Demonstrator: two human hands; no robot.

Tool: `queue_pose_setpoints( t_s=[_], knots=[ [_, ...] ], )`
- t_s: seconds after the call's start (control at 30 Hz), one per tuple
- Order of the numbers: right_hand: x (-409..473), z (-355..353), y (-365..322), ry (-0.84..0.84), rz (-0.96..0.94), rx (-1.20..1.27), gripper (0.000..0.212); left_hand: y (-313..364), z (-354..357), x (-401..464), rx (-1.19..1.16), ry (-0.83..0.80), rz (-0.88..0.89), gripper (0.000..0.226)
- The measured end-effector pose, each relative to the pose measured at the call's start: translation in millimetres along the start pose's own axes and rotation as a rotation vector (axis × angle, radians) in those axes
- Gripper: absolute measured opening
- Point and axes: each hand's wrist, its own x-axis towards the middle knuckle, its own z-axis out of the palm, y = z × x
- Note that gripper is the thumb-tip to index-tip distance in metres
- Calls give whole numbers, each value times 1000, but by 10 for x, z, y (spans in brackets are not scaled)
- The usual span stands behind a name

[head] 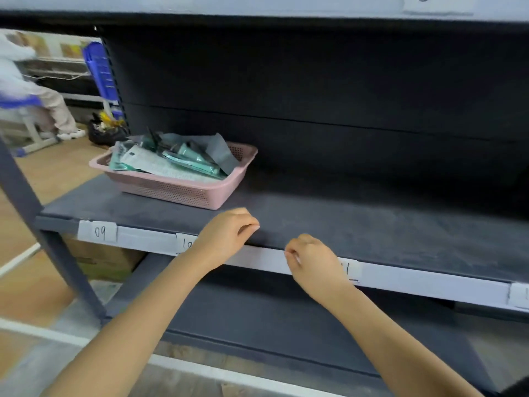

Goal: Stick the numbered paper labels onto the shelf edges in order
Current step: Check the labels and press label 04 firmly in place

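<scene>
Shelf: your dark shelf [357, 224] runs wide beyond both hands; its surface to the right of your right hand is bare back to the rear panel.
Shelf edge: the white strip [429, 285] along the front lip passes under both your hands and slopes down to the right.
Upper shelf: a second shelf edge [257, 4] sits well above your hands, with one label partly in view at top right.
Basket: one pink basket [186, 193] stands on the shelf, beyond and left of your left hand, holding packets and paper.
Labels: you can count four on the strip. "09" [98, 232] is far left of your left hand, "10" [186, 243] is partly hidden by your left wrist, "11" [349, 270] is just right of your right hand and partly covered by it, and one more [519, 295] is cut off at the right border.
Left hand: your left hand [229, 233] has its fingers curled, tips pinched together at the shelf's front lip; what they hold cannot be made out.
Right hand: your right hand [310, 257] is curled against the strip beside "11", with something small and white showing at the fingertips.
</scene>
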Motion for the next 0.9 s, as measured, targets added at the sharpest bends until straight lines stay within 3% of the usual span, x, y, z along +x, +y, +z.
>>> queue_pose_setpoints(
  t_s=[0.13, 0.37, 0.9],
  knots=[
    [76, 109, -264, -36, -100, 54, 25, -408, -268, -210, 56, -1, -108, 11],
    [260, 208, -525, -56, -108, 242, 21, -851, -597, -553, 109, 83, -282, 13],
    [526, 387, -959, -81, -128, 235, 24, -1082, -635, -541, 222, 0, -298, 18]
  ],
)
